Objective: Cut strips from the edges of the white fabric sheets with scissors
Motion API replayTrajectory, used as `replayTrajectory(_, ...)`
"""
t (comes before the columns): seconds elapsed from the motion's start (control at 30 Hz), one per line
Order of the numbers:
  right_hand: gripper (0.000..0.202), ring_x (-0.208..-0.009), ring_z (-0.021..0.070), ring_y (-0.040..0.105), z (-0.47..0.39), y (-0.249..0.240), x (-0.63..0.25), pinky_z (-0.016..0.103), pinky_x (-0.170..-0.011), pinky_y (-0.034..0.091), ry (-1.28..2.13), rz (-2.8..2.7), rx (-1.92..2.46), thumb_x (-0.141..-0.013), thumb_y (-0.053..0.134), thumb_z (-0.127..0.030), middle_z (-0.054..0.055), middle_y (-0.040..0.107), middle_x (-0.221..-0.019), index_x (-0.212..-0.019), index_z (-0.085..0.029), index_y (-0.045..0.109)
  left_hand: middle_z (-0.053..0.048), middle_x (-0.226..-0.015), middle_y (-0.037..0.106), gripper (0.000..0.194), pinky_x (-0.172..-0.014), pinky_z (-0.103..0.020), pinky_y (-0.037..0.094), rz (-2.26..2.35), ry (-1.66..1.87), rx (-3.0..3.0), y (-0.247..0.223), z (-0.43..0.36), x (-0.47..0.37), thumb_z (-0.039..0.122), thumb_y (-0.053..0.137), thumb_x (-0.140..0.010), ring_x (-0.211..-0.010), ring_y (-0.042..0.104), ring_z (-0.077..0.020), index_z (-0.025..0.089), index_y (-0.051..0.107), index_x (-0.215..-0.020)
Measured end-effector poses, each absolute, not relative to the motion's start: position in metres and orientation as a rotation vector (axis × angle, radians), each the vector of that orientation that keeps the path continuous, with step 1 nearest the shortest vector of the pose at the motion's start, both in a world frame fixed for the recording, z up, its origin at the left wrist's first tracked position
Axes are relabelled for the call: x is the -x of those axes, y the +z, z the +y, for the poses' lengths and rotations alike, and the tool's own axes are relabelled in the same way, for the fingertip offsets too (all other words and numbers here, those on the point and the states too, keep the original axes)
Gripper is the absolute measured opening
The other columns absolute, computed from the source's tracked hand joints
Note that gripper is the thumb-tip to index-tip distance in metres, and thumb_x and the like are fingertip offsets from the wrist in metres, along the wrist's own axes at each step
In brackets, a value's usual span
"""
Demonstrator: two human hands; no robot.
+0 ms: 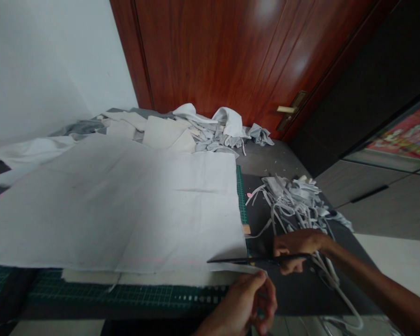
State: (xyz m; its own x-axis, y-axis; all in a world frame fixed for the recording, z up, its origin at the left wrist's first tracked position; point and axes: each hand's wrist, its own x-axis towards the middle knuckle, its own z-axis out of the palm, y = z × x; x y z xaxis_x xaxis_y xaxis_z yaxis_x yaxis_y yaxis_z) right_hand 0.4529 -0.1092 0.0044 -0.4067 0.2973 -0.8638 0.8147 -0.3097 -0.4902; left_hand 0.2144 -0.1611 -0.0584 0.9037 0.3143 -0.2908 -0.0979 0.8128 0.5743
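A large sheet of white cloth (154,210) lies flat across the table. My right hand (294,249) is closed around the handles of dark scissors (231,260), whose blades reach left into the cloth near its front right edge. A narrow strip (240,267) is partly cut along that edge. My left hand (247,298) pinches the strip's right end between thumb and fingers, just in front of the blades. Under the white cloth, a cream piece of fabric (133,278) shows along the front.
A green cutting mat (143,295) lies beneath the fabric on the dark table (266,298). Grey and white scraps (297,200) are heaped at the right. More folded fabric (168,133) is piled at the back, before a wooden door (210,56).
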Motion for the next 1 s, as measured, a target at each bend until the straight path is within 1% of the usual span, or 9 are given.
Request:
replayTrajectory(0.13, 0.039, -0.052, 0.01, 0.057, -0.106, 0.007, -0.449, 0.018, -0.045, 0.04, -1.773, 1.534, -1.398, -0.064, 0.073, -0.053, -0.003, 0.056, -0.056, -0.061, -0.017, 0.058, 0.005, -0.056, 0.049, 0.057, -0.035, -0.022, 0.021, 0.398, 0.208, -0.585, -0.062, -0.162, -0.216, 0.074, 0.059, -0.078, -0.033, 0.037, -0.0057, 0.018, 0.053, -0.075)
replayTrajectory(0.33, 0.047, -0.053, 0.0112, 0.059, -0.103, 0.005, -0.448, 0.018, -0.044, 0.041, -1.778, 1.548, -1.398, -0.059, 0.077, -0.061, -0.003, 0.058, -0.057, -0.061, -0.017, 0.059, 0.004, -0.056, 0.05, 0.05, -0.039, -0.024, 0.023, 0.389, 0.222, -0.61, -0.065, -0.163, -0.215, 0.066, 0.054, -0.086, -0.034, 0.039, -0.0071, 0.017, 0.055, -0.077)
replayTrajectory(0.53, 0.048, -0.054, 0.011, 0.058, -0.106, 0.003, -0.447, 0.019, -0.046, 0.042, -1.793, 1.566, -1.412, -0.06, 0.075, -0.062, -0.003, 0.057, -0.057, -0.062, -0.017, 0.059, 0.005, -0.055, 0.049, 0.053, -0.038, -0.024, 0.02, 0.375, 0.197, -0.602, -0.066, -0.162, -0.216, 0.07, 0.057, -0.083, -0.034, 0.037, -0.0058, 0.017, 0.054, -0.074)
replayTrajectory(0.7, 0.048, -0.056, 0.0113, 0.058, -0.106, 0.001, -0.446, 0.02, -0.05, 0.047, -1.819, 1.58, -1.415, -0.058, 0.078, -0.061, -0.003, 0.055, -0.057, -0.062, -0.016, 0.06, 0.004, -0.058, 0.051, 0.05, -0.04, -0.023, 0.021, 0.373, 0.176, -0.61, -0.072, -0.162, -0.216, 0.065, 0.053, -0.09, -0.036, 0.036, -0.0057, 0.016, 0.055, -0.079)
replayTrajectory(0.8, 0.05, -0.055, 0.0109, 0.057, -0.105, 0.0, -0.447, 0.022, -0.053, 0.049, -1.839, 1.578, -1.42, -0.056, 0.079, -0.062, -0.004, 0.055, -0.057, -0.061, -0.016, 0.059, 0.004, -0.059, 0.052, 0.052, -0.04, -0.024, 0.021, 0.372, 0.161, -0.604, -0.073, -0.161, -0.216, 0.068, 0.056, -0.086, -0.036, 0.037, -0.0058, 0.016, 0.056, -0.08)
replayTrajectory(1.0, 0.05, -0.057, 0.0107, 0.058, -0.105, 0.002, -0.446, 0.022, -0.052, 0.048, -1.837, 1.579, -1.433, -0.056, 0.079, -0.062, -0.004, 0.056, -0.059, -0.063, -0.017, 0.06, 0.005, -0.056, 0.049, 0.055, -0.038, -0.023, 0.02, 0.359, 0.162, -0.617, -0.069, -0.158, -0.217, 0.072, 0.059, -0.08, -0.035, 0.037, -0.0059, 0.017, 0.054, -0.076)
